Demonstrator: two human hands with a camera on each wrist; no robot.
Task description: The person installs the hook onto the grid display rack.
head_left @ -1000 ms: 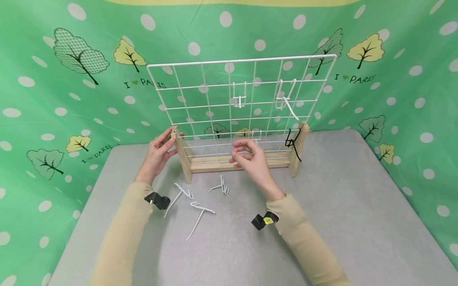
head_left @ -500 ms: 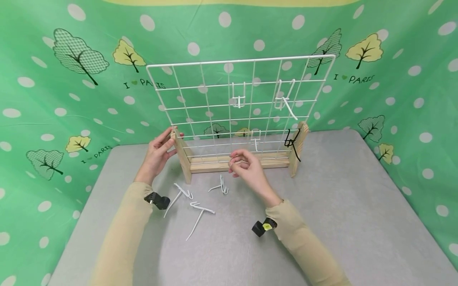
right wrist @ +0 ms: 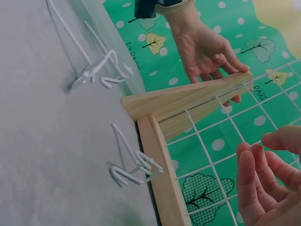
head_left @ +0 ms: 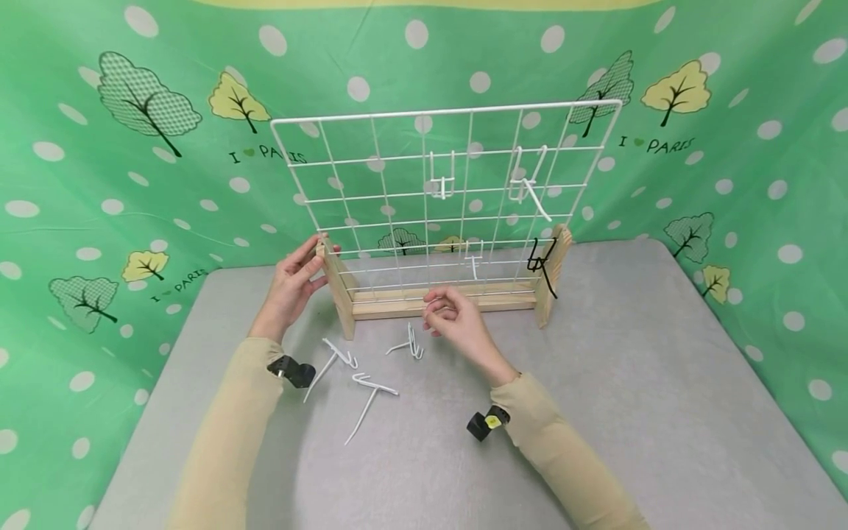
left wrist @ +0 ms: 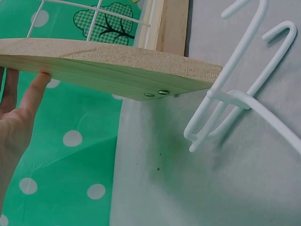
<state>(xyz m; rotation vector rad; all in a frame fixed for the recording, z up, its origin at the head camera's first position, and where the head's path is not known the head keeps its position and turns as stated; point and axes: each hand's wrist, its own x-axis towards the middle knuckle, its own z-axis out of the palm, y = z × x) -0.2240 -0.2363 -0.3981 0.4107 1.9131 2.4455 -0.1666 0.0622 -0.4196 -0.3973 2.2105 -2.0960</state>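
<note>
My left hand [head_left: 288, 291] grips the upper end of the wooden side post [head_left: 338, 293] of a white wire grid rack [head_left: 437, 112]. Its thumb lies on the post's outer side in the left wrist view, other fingers partly hidden behind the wood. In front of the rack's base hovers my right hand [head_left: 461, 321], fingers loosely curled and nothing visible between them in the right wrist view. A small white wire hook [head_left: 412, 343] lies on the table just left of that hand. Two longer white hooks [head_left: 375, 386] lie nearer, one of them large in the left wrist view [left wrist: 230, 96].
On the grid hang several hooks: white ones at upper middle [head_left: 442, 184] and upper right [head_left: 528, 184], a lower white one [head_left: 473, 263], and a black one [head_left: 542, 266] at the right post. A green patterned cloth [head_left: 165, 221] surrounds the grey table [head_left: 629, 383].
My right hand has drawn back and down from the grid, uncovering the lower white hook that hangs there. The left hand keeps its hold on the post.
</note>
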